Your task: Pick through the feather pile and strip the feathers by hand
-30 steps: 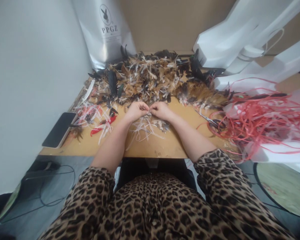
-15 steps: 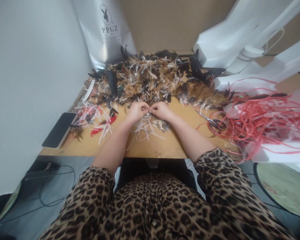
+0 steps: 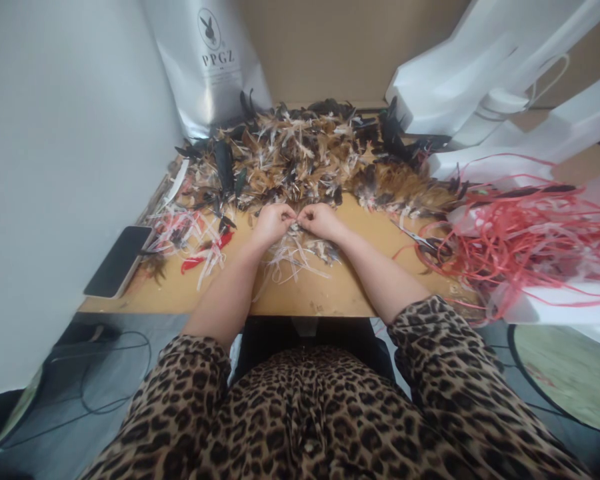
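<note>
Left hand [image 3: 274,223]: fingertips pinched closed, can't tell what's in them tbh
Right hand [image 3: 320,221]: same pinch, tips almost meeting the left's, contents too tiny to tell
White strips [image 3: 294,252]: loose on the table [image 3: 340,293], just below both hands
Feather pile [image 3: 290,153]: heaped right behind the hands
Scissors [image 3: 420,241]: off right, by the red ribbon tangle [image 3: 525,240]

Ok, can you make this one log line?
left hand: pinched | right hand: pinched | held: unclear | beyond hands: feathers | right of hands: scissors

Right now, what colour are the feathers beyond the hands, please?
The feathers are brown, black and whitish; head view.
</note>
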A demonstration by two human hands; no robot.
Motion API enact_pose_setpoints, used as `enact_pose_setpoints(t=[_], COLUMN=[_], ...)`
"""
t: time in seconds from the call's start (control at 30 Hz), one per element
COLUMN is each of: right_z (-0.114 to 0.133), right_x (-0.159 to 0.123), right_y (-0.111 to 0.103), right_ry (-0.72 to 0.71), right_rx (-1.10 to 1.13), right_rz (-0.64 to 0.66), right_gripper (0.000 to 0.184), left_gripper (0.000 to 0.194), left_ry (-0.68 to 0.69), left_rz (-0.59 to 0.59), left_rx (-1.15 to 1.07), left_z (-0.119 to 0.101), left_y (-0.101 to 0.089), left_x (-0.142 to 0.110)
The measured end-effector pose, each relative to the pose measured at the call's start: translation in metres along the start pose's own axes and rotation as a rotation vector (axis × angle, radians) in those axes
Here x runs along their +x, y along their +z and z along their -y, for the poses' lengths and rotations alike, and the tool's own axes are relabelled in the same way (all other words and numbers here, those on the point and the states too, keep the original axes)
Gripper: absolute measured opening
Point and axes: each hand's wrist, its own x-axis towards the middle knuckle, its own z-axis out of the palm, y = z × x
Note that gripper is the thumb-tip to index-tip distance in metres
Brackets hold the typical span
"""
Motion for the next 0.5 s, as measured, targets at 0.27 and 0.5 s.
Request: enact_pose_setpoints(t=[0.27, 0.5], right_z=[0.0018, -0.002], right_x=[0.0006, 0.0029], right_y=[-0.0039, 0.0012], right_ry=[0.056, 0.015], right_rx=[0.087, 0.042], right_rz=[0.038, 0.002], right_gripper=[0.018, 0.015], left_gripper=[0.006, 0.008], left_ry=[-0.004, 0.027], left_rz=[0.02, 0.01], left_rx=[0.012, 0.025], left_z=[0.0013, 0.0015], left_y=[0.0, 0.0006], left_x=[0.0003, 0.0006])
